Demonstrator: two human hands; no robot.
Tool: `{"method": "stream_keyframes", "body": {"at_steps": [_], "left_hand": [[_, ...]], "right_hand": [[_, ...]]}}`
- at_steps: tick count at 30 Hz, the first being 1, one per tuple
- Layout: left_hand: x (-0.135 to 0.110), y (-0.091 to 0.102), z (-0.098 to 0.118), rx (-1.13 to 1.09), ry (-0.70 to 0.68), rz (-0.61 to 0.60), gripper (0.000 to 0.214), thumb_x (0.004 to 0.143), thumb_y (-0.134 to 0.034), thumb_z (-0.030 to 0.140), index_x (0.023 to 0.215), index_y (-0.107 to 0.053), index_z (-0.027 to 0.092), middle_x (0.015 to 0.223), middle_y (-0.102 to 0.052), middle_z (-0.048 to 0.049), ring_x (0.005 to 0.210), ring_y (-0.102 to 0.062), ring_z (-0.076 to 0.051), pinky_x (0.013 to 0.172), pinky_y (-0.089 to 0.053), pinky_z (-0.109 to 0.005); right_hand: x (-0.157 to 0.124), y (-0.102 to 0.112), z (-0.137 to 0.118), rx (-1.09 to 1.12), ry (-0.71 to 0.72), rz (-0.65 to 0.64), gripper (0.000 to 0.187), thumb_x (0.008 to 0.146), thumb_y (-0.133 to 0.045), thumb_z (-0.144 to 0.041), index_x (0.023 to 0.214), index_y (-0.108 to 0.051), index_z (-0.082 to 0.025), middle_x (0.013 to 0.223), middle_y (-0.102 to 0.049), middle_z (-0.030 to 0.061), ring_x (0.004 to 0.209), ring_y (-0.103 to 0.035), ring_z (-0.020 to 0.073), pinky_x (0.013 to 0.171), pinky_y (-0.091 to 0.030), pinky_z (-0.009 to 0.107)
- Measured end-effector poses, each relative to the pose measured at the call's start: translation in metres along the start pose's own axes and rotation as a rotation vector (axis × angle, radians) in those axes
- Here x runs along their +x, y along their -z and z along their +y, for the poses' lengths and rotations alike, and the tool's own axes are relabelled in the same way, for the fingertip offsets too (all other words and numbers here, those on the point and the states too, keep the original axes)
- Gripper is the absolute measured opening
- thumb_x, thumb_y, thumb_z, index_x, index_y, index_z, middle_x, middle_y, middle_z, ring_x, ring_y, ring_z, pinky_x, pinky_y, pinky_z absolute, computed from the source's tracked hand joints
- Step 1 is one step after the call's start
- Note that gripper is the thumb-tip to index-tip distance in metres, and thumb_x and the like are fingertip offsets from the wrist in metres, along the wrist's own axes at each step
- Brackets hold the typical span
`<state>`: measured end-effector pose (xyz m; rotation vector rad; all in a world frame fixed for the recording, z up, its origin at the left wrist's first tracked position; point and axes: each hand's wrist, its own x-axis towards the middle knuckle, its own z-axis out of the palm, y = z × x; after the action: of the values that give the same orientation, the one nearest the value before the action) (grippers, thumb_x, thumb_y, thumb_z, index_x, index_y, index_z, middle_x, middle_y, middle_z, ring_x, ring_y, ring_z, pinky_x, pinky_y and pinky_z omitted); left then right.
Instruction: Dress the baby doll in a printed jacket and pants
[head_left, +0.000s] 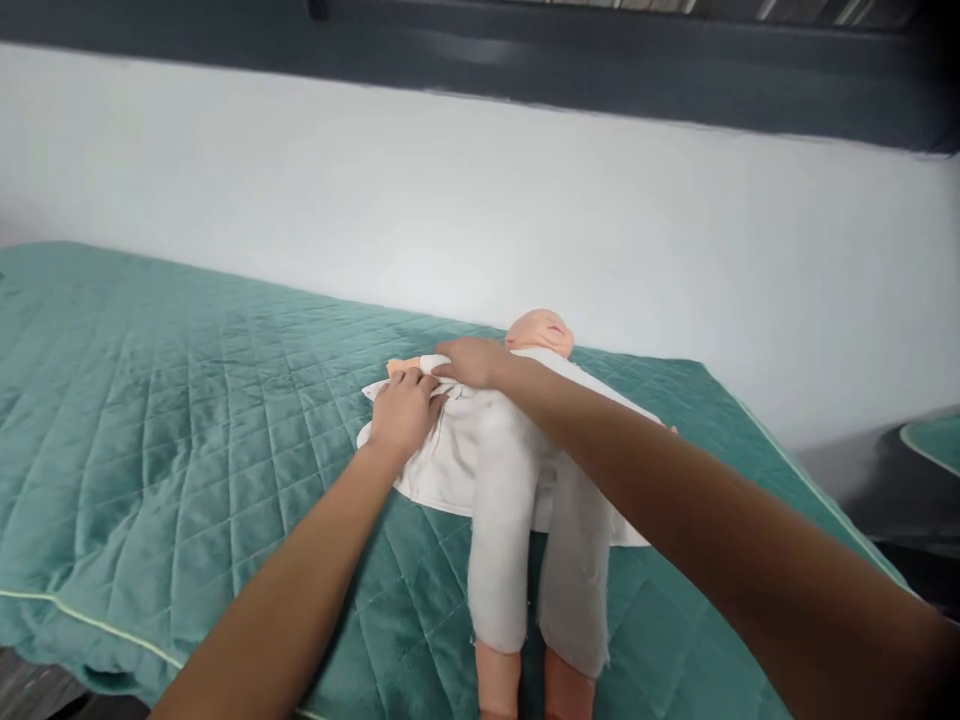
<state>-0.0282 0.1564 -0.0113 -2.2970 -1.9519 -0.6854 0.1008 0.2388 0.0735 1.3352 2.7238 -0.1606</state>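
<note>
A baby doll (541, 331) lies on its back on a green quilted bed cover (187, 400), head towards the wall, legs in white cloth (502, 540) towards me. A white garment (439, 465) is spread under and over its body. My left hand (403, 410) rests on the garment's left flap, its fingers curled and pinching the cloth near the doll's arm. My right hand (471, 361) reaches across the doll's chest, with its fingers closed on the same edge of the garment, beside the left hand.
A white wall (525, 220) runs right behind the bed, with a dark band above it. The bed's right edge (817, 490) drops to a dark floor, and a second green cover's corner (934, 440) shows at the far right.
</note>
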Motion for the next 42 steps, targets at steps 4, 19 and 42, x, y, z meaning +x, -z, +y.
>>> {"method": "stream_keyframes", "body": {"at_steps": [4, 19, 42], "left_hand": [[0.001, 0.002, -0.003, -0.173, 0.132, 0.088, 0.027, 0.098, -0.041, 0.029, 0.1, -0.066, 0.019, 0.103, -0.069, -0.0115, 0.101, -0.063, -0.027, 0.08, -0.047, -0.037], [-0.006, 0.012, -0.002, -0.527, 0.196, 0.265, 0.031, 0.097, -0.046, 0.04, 0.1, -0.069, 0.02, 0.092, -0.073, -0.0053, 0.083, -0.065, -0.019, 0.075, -0.045, -0.03], [-0.004, 0.006, 0.02, -0.226, 0.105, 0.12, 0.037, 0.095, -0.05, 0.051, 0.107, -0.067, 0.02, 0.107, -0.065, -0.0108, 0.105, -0.055, -0.028, 0.089, -0.045, -0.04]], "right_hand": [[-0.028, 0.02, 0.018, 0.097, -0.038, 0.082, 0.041, 0.096, -0.043, -0.049, 0.121, -0.06, -0.021, 0.12, -0.068, 0.0099, 0.102, -0.063, 0.0285, 0.081, -0.046, 0.037], [-0.06, -0.001, 0.025, -0.023, -0.135, 0.046, 0.06, 0.091, -0.037, -0.071, 0.101, -0.069, -0.021, 0.103, -0.072, 0.0135, 0.092, -0.066, 0.0323, 0.077, -0.046, 0.041], [-0.228, -0.056, 0.088, 0.427, -1.002, 0.689, 0.047, 0.091, -0.041, -0.056, 0.112, -0.066, -0.021, 0.088, -0.072, 0.0123, 0.091, -0.066, 0.0339, 0.08, -0.047, 0.044]]}}
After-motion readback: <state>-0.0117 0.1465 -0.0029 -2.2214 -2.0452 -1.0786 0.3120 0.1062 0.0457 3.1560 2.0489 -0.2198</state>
